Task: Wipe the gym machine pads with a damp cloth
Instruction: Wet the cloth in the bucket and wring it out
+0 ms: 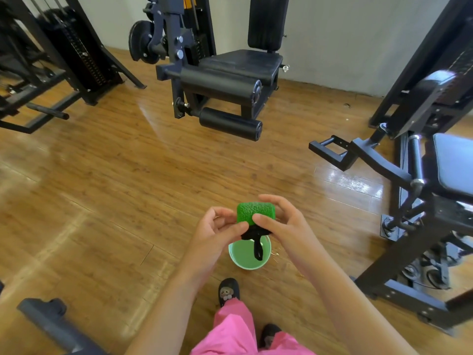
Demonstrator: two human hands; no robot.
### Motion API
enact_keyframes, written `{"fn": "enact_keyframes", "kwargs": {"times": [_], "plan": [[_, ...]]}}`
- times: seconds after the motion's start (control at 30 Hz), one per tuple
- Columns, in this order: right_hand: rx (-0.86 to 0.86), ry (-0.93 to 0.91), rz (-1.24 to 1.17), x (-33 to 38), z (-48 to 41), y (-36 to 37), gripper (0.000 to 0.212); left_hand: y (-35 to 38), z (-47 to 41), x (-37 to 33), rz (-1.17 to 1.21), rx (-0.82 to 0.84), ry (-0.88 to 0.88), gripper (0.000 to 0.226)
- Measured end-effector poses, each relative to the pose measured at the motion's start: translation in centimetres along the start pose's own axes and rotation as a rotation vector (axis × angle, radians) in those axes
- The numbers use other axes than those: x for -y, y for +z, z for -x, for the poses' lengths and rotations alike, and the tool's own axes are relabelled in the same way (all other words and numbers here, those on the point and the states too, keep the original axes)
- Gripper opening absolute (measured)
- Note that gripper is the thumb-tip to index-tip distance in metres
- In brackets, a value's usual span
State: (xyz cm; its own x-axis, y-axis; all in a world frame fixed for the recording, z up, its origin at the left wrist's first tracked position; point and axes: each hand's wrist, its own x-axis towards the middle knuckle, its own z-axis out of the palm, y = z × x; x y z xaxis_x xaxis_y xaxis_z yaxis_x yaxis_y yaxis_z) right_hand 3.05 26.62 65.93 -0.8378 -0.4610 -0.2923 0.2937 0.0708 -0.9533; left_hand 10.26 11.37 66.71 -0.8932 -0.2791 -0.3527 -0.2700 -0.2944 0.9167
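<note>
Forearms reach out from just under the camera and meet at the green cloth, a thick, textured wad with a black part below. The left hand pinches its lower left edge between thumb and curled fingers. The right hand grasps the other side, thumb across the front and fingers wrapped behind. A black strip dangles from the cloth's underside.

Directly beneath the grip, a pale green bowl stands on the wooden floor, and the strip hangs over its opening. Whether the cloth is dripping cannot be told.

This looks like the preparation step: the cloth seems to be getting squeezed or folded over the bowl, and no pad is being wiped yet.

Well ahead of the grip stands a leg machine with a lower roller pad, an upper roller pad, a seat pad and a back pad. Off to the grip's right, another machine carries a seat pad.

Next, the cloth should probably settle into one hand, with a step forward to bring a roller within reach.
</note>
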Motion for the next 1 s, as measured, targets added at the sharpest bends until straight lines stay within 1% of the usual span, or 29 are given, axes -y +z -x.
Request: {"fn": "enact_keyframes", "kwargs": {"times": [0.1,0.17,0.2,0.3,0.37,0.4,0.47,0.5,0.6,0.67,0.73,0.77,0.87,0.93,1.0], "plan": [[-0.138,0.074,-0.239,-0.6,0.3,1.0,0.069,1.3,-0.1,-0.1,0.024,-0.075,0.05,0.035],[-0.157,0.097,-0.404,-0.8,0.5,1.5,0.085,2.4,0.1,0.2,0.125,-0.109,0.066,0.035],[-0.146,0.098,-0.477,-0.7,0.7,1.8,0.086,3.1,0.3,0.5,0.168,-0.107,0.063,0.034],[-0.152,0.136,-0.634,-0.1,1.5,2.4,0.073,5.1,1.1,1.8,0.182,-0.098,0.038,0.033],[-0.2,0.16,-0.641,0.3,1.7,2.1,0.071,5.8,1.6,2.5,0.076,-0.101,0.074,0.03],[-0.233,0.16,-0.62,0.4,1.8,1.8,0.066,5.9,1.7,2.8,-0.041,-0.094,0.116,0.028],[-0.3,0.164,-0.556,0.4,1.7,1.0,0.054,5.6,1.7,3.2,-0.313,-0.058,0.181,0.031],[-0.331,0.159,-0.502,0.4,1.7,0.6,0.051,5.4,1.8,3.2,-0.392,-0.023,0.193,0.032],[-0.371,0.045,-0.259,0.1,1.7,-0.3,0.049,4.9,2.2,3.3,-0.447,0.063,0.177,0.033],[-0.393,-0.022,-0.149,-0.5,1.8,-1.1,0.044,4.3,2.3,4.0,-0.546,0.012,0.211,0.031],[-0.426,-0.061,-0.048,-1.4,1.8,-2.0,0.041,3.2,2.1,4.9,-0.802,-0.086,0.308,0.032],[-0.435,-0.087,0.022,-1.9,1.9,-2.5,0.039,2.7,2.0,5.3,-0.919,-0.109,0.356,0.035],[-0.433,-0.169,0.259,-3.1,2.7,-4.0,0.029,1.6,1.6,6.4,-1.126,-0.108,0.39,0.047],[-0.419,-0.206,0.488,-3.8,3.7,-5.0,0.028,1.1,1.5,7.3,-1.234,-0.096,0.392,0.06],[-0.41,-0.233,0.755,-5.0,4.7,-6.0,0.031,0.5,1.8,8.4,-1.298,-0.105,0.394,0.067]]}}
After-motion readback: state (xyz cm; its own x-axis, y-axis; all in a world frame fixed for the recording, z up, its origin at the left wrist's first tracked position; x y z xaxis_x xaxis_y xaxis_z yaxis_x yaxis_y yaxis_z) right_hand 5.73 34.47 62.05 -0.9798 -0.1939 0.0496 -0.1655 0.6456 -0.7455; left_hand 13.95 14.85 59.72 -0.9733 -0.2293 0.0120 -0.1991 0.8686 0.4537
